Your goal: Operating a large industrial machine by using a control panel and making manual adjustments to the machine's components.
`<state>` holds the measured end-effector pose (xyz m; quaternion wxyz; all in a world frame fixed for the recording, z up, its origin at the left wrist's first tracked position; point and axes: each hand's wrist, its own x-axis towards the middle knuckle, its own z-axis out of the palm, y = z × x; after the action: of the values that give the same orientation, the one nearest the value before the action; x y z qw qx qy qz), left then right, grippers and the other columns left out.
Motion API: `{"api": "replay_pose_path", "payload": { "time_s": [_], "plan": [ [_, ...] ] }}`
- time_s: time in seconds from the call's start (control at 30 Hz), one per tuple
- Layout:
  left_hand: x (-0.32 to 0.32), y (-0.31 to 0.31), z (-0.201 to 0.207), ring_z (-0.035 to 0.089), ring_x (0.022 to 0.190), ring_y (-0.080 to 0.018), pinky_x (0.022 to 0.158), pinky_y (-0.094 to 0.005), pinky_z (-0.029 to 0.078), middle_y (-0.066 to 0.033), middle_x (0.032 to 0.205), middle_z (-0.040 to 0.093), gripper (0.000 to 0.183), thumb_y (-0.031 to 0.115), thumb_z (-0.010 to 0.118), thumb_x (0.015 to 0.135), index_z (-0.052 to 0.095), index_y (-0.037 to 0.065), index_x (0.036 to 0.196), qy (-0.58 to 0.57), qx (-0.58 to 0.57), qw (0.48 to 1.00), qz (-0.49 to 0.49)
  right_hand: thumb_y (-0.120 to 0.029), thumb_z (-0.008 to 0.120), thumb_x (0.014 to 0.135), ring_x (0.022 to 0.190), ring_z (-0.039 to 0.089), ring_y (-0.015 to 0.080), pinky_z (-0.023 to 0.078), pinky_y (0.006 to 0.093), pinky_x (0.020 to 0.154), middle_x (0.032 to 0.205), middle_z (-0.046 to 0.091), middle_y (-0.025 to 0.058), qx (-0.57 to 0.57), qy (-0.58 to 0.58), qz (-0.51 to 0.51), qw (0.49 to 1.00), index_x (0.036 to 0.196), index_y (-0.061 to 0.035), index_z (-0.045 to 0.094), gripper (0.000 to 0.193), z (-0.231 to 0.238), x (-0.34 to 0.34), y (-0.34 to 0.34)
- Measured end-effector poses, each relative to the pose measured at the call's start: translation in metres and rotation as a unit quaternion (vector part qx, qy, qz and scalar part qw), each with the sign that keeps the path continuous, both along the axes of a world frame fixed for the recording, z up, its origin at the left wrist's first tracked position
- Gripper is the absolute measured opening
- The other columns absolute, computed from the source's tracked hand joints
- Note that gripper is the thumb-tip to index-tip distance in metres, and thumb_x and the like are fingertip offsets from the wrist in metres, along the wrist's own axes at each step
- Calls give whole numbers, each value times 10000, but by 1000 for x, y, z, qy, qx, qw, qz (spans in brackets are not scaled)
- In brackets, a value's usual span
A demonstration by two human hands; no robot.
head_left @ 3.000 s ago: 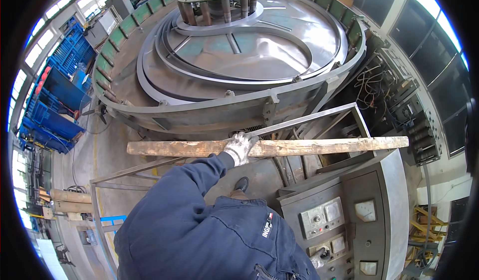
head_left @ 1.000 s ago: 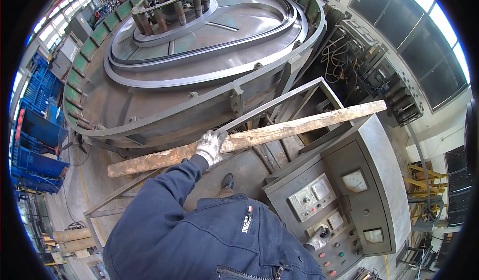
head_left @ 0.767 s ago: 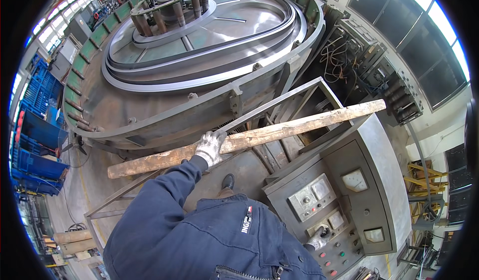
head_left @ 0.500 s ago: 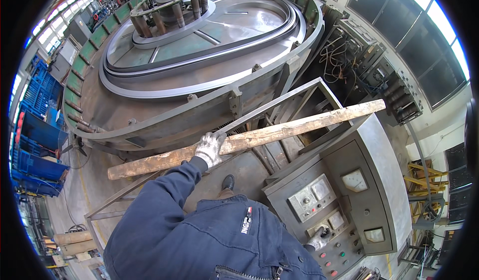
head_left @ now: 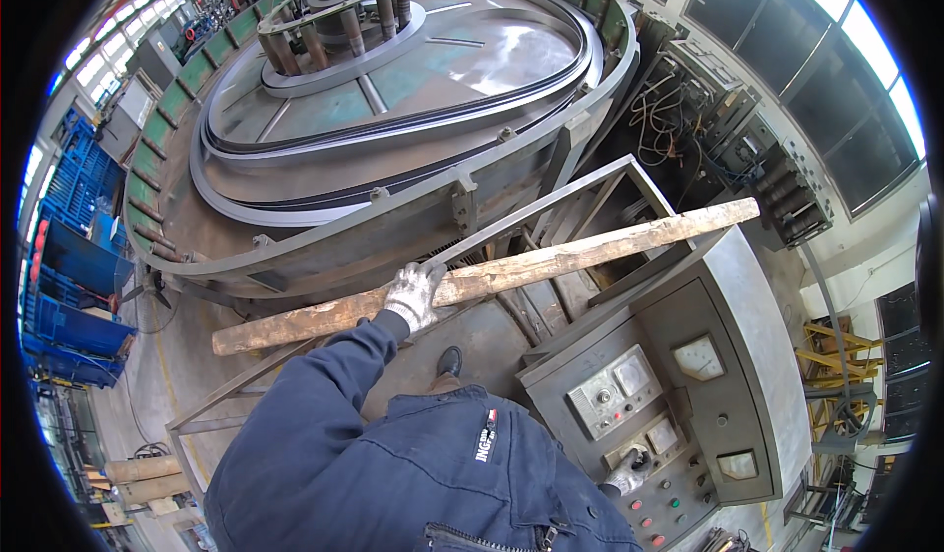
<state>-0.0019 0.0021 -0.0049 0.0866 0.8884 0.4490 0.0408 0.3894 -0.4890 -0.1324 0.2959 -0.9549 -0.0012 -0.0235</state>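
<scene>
My left hand point(head_left: 413, 294), in a white knitted glove with a dark grey palm, is wrapped over a long wooden pole point(head_left: 570, 254). The pole lies slantwise on a metal railing, its right end over the top of a grey control cabinet point(head_left: 752, 296). At the lower right my right hand point(head_left: 626, 473), gloved alike, has its fingers closed around a black knob point(head_left: 640, 459) on the cabinet's panel; part of the grip is hidden. Gauges, red buttons and green buttons surround it. Beyond the railing, a large metal ring point(head_left: 393, 146) lies on a round machine table point(head_left: 393, 70).
A curved steel wall point(head_left: 344, 257) encloses the machine table, and a cluster of upright posts point(head_left: 339, 26) stands at its centre. The metal railing point(head_left: 536, 208) runs between me and it. Loose cables point(head_left: 654, 119) hang at right. Blue racks point(head_left: 74, 296) stand far left.
The metal ring and the round table under it have turned, so the ring now reaches nearer the front wall. Both hands and the wooden pole stay in place.
</scene>
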Motion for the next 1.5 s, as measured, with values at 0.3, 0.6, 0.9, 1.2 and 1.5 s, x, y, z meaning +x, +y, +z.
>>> {"api": "replay_pose_path", "payload": {
  "time_s": [0.3, 0.6, 0.9, 1.2, 1.5],
  "plan": [
    [0, -1, 4, 519, 1255, -387, 1090, -509, 445, -154, 1498, 497, 905, 495, 837, 758, 512, 54, 1478, 4, -5, 1000, -3, -265, 755, 965, 1093, 698, 295, 542, 403, 959, 1217, 733, 169, 50, 7, 6, 999, 1268, -31, 692, 388, 4, -2, 3],
    [0, 0, 1, 515, 1269, -384, 1103, -505, 438, -156, 1494, 505, 897, 498, 831, 770, 515, 55, 1483, 12, -4, 1000, 1, -269, 752, 966, 1081, 702, 304, 548, 402, 954, 1208, 736, 178, 37, 3, 9, 999, 1270, -36, 687, 389, 1, -1, 0],
    [-1, 0, 0, 520, 1264, -382, 1098, -504, 443, -157, 1486, 511, 895, 494, 836, 763, 522, 53, 1476, 3, 4, 1000, -2, -333, 738, 971, 1082, 706, 319, 547, 415, 948, 1196, 740, 177, -20, -9, 13, 1000, 1270, -49, 689, 415, 0, 0, -1],
    [-1, 0, 1, 524, 1245, -385, 1082, -508, 452, -151, 1471, 514, 903, 490, 844, 753, 513, 59, 1474, 6, -8, 1000, 2, -248, 753, 968, 1104, 692, 288, 531, 393, 980, 1224, 725, 178, 47, 10, 10, 999, 1283, -16, 670, 400, 3, -1, 2],
    [-1, -1, -1, 525, 1216, -383, 1062, -513, 452, -150, 1435, 519, 918, 505, 841, 750, 500, 60, 1477, 5, 6, 1000, -1, -229, 752, 970, 1106, 691, 286, 532, 389, 978, 1223, 719, 183, 33, 17, -1, 999, 1293, -12, 661, 400, 10, -5, 7]
  ]
}}
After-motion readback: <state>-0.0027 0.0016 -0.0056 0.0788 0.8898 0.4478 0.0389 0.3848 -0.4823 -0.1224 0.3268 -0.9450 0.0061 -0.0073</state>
